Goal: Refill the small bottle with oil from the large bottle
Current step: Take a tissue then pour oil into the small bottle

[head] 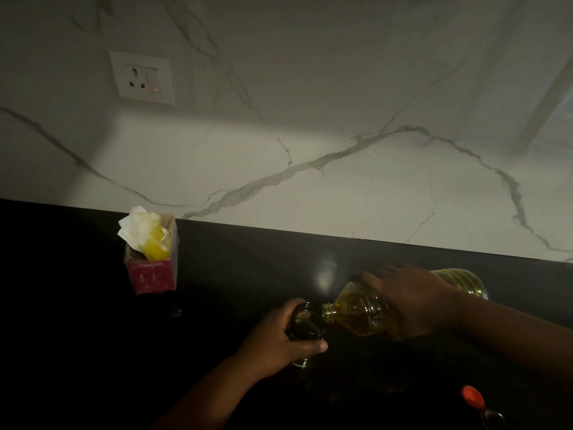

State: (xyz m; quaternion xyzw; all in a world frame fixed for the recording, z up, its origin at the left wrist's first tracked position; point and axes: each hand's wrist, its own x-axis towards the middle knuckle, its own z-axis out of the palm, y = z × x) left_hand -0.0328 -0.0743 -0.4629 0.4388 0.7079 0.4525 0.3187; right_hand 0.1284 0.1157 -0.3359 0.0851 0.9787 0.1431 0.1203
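Gripping the dim small bottle (305, 325), left hand (279, 342); right hand (409, 301) clasps tilted large bottle (359, 311).

**Dark surface and what is set on it**

A black, glossy surface (248, 268) is seen running along the foot of a white veined marble wall, and a pale patch of light is reflected in it. A red carton (152, 268) is stood upright on it, close to the wall; white paper and something yellow are stuffed into its open top. Just in front of the carton, a small dark round item (175, 311) is made out, too dim to identify. Far to the right of the carton and nearer the viewer, an orange cap (473, 397) is laid, with a shiny rounded object (493, 418) just beside it.
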